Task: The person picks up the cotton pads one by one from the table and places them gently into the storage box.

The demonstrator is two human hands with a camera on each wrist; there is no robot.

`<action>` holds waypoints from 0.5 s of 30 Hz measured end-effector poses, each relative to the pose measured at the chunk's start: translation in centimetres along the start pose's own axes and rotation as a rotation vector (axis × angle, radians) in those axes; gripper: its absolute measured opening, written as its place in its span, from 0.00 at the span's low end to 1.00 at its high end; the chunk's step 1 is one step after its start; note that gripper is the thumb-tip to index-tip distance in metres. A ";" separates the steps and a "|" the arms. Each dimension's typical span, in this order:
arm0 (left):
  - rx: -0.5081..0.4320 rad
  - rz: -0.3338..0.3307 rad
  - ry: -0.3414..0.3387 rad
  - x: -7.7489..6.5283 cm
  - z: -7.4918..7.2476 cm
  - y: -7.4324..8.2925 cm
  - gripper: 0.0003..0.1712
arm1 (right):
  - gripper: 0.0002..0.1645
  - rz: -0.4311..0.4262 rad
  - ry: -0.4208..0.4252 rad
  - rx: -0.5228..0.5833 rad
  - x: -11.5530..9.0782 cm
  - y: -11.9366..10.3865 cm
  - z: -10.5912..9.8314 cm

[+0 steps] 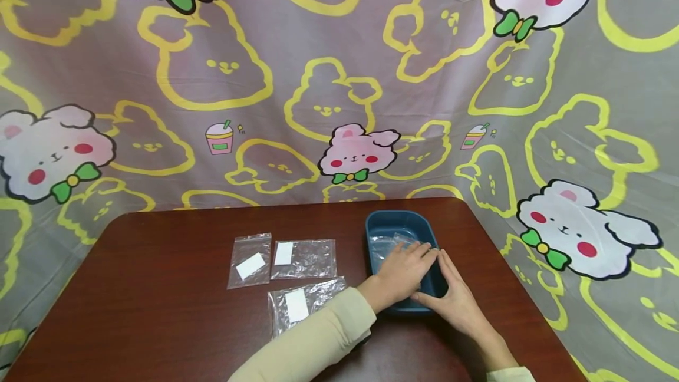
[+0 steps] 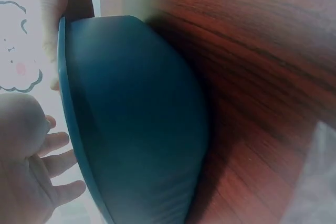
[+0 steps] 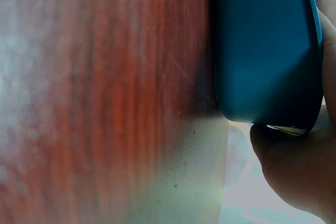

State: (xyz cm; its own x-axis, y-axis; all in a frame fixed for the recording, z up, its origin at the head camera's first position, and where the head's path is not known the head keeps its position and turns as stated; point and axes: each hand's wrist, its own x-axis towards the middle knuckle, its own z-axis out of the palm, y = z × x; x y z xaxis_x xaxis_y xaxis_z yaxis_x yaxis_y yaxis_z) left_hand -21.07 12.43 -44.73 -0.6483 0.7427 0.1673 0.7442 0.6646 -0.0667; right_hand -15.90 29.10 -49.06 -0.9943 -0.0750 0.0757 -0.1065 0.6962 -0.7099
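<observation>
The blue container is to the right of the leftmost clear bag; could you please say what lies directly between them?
The head view shows another clear bag with a white rectangle, then bare tabletop beside the container.

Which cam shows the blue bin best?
Head view: the blue bin is seen from above, rim and inside, though the left hand and right hand hide part. Left wrist view: only outer wall and rim edge, cropped below. Right wrist view: same, cropped above.
</observation>
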 end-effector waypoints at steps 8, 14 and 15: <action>-0.043 -0.058 0.018 -1.1 0.3 -2.1 0.32 | 0.72 0.017 -0.001 -0.016 0.1 -0.2 -0.1; -0.057 -0.108 0.065 -2.3 0.8 -4.5 0.29 | 0.73 0.008 0.005 -0.030 0.1 -0.2 -0.1; -0.067 -0.119 0.080 -2.6 0.9 -5.0 0.29 | 0.73 0.007 0.006 -0.032 0.1 -0.2 -0.2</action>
State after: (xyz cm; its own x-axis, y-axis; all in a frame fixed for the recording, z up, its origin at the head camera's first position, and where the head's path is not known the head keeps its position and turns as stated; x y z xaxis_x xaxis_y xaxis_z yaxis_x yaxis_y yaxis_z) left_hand -23.23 7.29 -45.69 -0.7193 0.6487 0.2485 0.6741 0.7383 0.0238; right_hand -15.95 29.05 -48.79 -0.9950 -0.0656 0.0747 -0.0990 0.7195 -0.6874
